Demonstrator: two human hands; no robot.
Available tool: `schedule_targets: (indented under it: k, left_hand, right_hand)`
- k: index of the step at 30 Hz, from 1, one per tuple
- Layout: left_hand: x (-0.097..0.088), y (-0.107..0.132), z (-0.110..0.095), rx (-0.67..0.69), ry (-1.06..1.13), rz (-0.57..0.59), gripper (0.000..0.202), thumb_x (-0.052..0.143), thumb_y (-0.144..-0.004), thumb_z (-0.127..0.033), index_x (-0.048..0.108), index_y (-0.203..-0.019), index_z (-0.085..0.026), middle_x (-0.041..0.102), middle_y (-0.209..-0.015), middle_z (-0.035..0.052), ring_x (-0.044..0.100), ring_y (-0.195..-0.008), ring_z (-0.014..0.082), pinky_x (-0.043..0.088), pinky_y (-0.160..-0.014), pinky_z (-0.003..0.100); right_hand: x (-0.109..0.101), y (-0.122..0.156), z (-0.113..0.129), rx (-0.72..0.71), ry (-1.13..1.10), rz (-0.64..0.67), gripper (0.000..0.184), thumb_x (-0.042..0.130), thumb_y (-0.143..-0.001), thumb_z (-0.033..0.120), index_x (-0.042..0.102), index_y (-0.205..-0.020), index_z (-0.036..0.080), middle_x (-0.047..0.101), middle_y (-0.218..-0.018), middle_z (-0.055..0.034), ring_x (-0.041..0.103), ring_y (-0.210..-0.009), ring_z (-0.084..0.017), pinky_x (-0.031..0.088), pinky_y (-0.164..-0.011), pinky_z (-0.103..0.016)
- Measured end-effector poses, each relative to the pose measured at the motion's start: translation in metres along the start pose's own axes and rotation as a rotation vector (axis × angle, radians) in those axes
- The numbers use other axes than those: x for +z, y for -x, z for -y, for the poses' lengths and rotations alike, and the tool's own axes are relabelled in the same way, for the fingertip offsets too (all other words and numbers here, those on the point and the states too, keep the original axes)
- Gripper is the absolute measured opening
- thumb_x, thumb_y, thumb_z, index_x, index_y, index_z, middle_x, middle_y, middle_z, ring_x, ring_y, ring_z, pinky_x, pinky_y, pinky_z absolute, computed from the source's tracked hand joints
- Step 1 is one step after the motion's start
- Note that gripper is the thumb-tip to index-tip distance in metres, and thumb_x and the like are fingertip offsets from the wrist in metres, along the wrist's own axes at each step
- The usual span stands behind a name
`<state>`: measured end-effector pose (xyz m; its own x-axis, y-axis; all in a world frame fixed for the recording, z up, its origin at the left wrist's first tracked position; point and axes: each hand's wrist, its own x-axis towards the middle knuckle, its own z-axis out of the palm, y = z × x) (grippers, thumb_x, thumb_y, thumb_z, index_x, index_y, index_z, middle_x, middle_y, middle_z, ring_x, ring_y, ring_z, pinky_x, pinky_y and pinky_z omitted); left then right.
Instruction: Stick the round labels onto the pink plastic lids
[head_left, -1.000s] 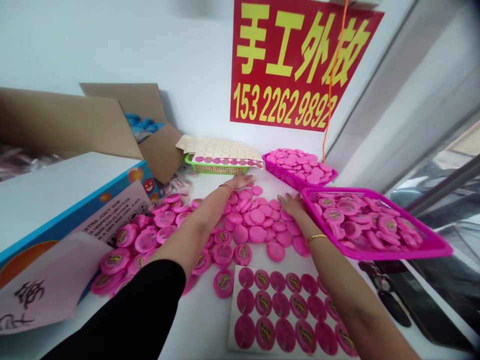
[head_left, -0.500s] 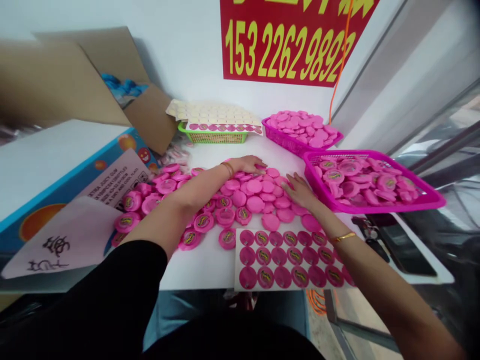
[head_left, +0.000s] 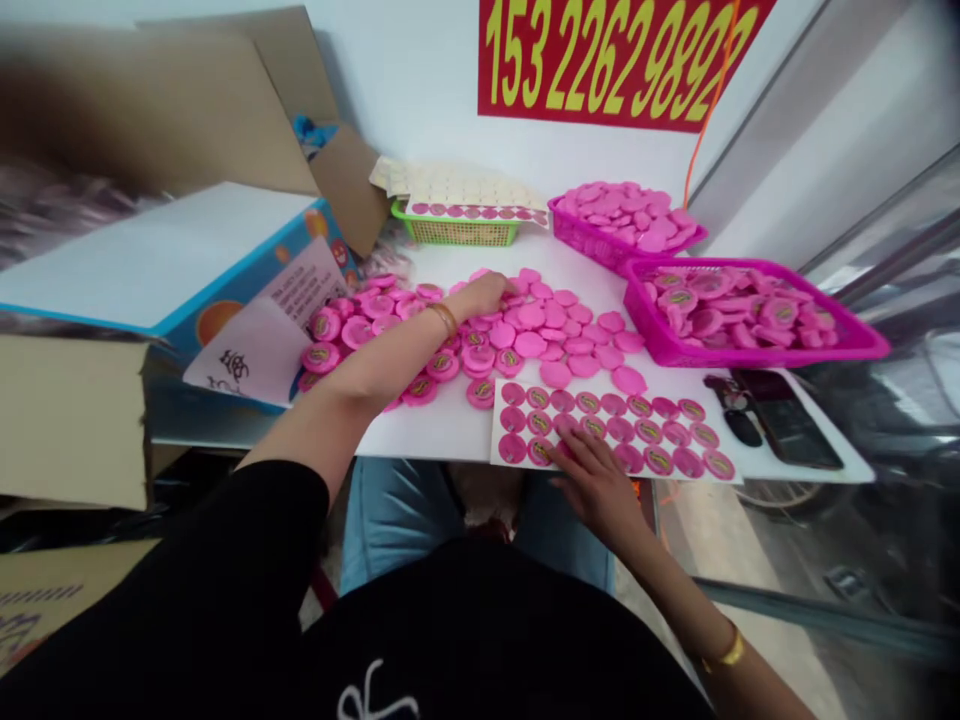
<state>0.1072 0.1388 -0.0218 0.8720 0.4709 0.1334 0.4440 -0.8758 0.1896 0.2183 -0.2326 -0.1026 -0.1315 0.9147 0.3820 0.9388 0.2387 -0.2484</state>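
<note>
My left hand [head_left: 484,296] rests cupped on a spread of pink round discs [head_left: 544,335], and I cannot tell whether it grips one. Some discs to its left and below it carry a yellow-and-green label, such as this one [head_left: 480,393]. My right hand [head_left: 592,485] lies lower down with its fingers apart, touching a white sheet of pink round stickers [head_left: 637,432]. Part of that sheet is hidden under those fingers.
Two magenta plastic baskets [head_left: 750,345] [head_left: 592,240] hold pink discs. A green basket [head_left: 457,232] sits under cream sticker sheets. A phone [head_left: 786,432] lies on the white table [head_left: 427,430] at right. A blue printed box [head_left: 225,290] and cardboard flaps [head_left: 187,110] stand at left.
My right hand has moved from the edge of the disc pile down onto the sticker sheet. My left hand has shifted slightly left. The view has tilted downward, showing my lap.
</note>
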Motion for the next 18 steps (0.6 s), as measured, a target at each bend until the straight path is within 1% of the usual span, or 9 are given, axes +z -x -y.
schedule_targets:
  k: [3,7,10,12,13,14,16,17,18]
  left_hand:
    - [0.000,0.010,-0.008,-0.098,-0.106,0.011,0.042,0.048,-0.074,-0.007,0.067,-0.112,-0.009,0.069,-0.105,0.0152,0.063,-0.098,0.0229,0.045,-0.090,0.032]
    - [-0.007,0.020,-0.021,-0.278,-0.131,-0.050,0.037,0.050,-0.078,-0.010,0.064,-0.112,-0.007,0.065,-0.111,0.0182,0.061,-0.104,0.0263,0.046,-0.090,0.035]
    - [-0.014,0.038,-0.043,-0.388,-0.056,-0.201,0.038,0.055,-0.080,-0.017,0.060,-0.117,-0.008,0.061,-0.118,0.0194,0.059,-0.108,0.0288,0.047,-0.088,0.037]
    - [-0.014,0.063,-0.065,-0.469,0.125,-0.310,0.032,0.054,-0.085,-0.029,0.063,-0.108,-0.008,0.066,-0.103,0.0180,0.062,-0.100,0.0296,0.048,-0.083,0.039]
    - [-0.012,0.079,-0.077,-0.495,0.291,-0.254,0.035,0.053,-0.087,-0.038,0.067,-0.094,-0.007,0.067,-0.087,0.0171,0.065,-0.090,0.0291,0.049,-0.078,0.038]
    - [-0.008,0.095,-0.089,-0.522,0.497,-0.144,0.044,0.051,-0.087,-0.048,0.068,-0.081,-0.008,0.066,-0.073,0.0154,0.066,-0.079,0.0275,0.049,-0.072,0.037]
    - [0.004,0.127,-0.108,-0.516,0.921,0.099,0.052,0.054,-0.082,-0.059,0.067,-0.068,-0.010,0.061,-0.059,0.0115,0.063,-0.063,0.0229,0.047,-0.061,0.034]
    - [0.011,0.139,-0.115,-0.463,1.086,0.137,0.046,0.062,-0.077,-0.057,0.067,-0.068,-0.012,0.061,-0.058,0.0090,0.061,-0.059,0.0194,0.046,-0.058,0.032]
    - [0.017,0.148,-0.120,-0.454,1.193,0.097,0.038,0.071,-0.071,-0.050,0.066,-0.065,-0.012,0.060,-0.057,0.0060,0.058,-0.054,0.0154,0.044,-0.055,0.029]
  right_hand:
    - [0.009,0.001,-0.008,-0.023,-0.103,-0.100,0.037,0.055,-0.088,0.017,0.065,-0.121,0.029,0.062,-0.132,-0.0067,0.052,-0.126,-0.026,0.047,-0.104,-0.048]
    - [0.007,-0.004,-0.019,-0.042,-0.232,-0.151,0.032,0.059,-0.086,0.020,0.069,-0.114,0.031,0.066,-0.125,-0.0045,0.056,-0.122,-0.025,0.049,-0.102,-0.048]
    - [0.000,-0.004,-0.015,0.049,-0.290,-0.269,0.030,0.058,-0.087,0.021,0.070,-0.112,0.030,0.070,-0.116,-0.0054,0.063,-0.113,-0.024,0.052,-0.099,-0.047]
    - [-0.006,0.000,-0.008,0.143,-0.307,-0.397,0.030,0.056,-0.087,0.020,0.069,-0.113,0.029,0.070,-0.115,-0.0063,0.065,-0.109,-0.023,0.053,-0.098,-0.046]
    - [-0.008,0.003,-0.005,0.174,-0.303,-0.439,0.031,0.056,-0.087,0.020,0.069,-0.113,0.030,0.069,-0.117,-0.0064,0.064,-0.109,-0.023,0.052,-0.098,-0.046]
    - [-0.010,0.006,-0.002,0.190,-0.292,-0.454,0.030,0.056,-0.087,0.021,0.069,-0.113,0.030,0.068,-0.119,-0.0061,0.064,-0.110,-0.023,0.052,-0.099,-0.046]
    - [-0.014,0.008,0.001,0.172,-0.281,-0.379,0.028,0.058,-0.086,0.024,0.070,-0.110,0.032,0.068,-0.120,-0.0050,0.063,-0.112,-0.024,0.051,-0.100,-0.048]
    - [-0.015,0.007,0.002,0.153,-0.294,-0.300,0.026,0.059,-0.085,0.027,0.071,-0.108,0.033,0.069,-0.119,-0.0048,0.063,-0.112,-0.025,0.050,-0.100,-0.048]
    - [-0.017,0.003,0.004,0.140,-0.325,-0.219,0.025,0.060,-0.085,0.030,0.072,-0.107,0.032,0.070,-0.117,-0.0049,0.064,-0.111,-0.026,0.050,-0.099,-0.049]
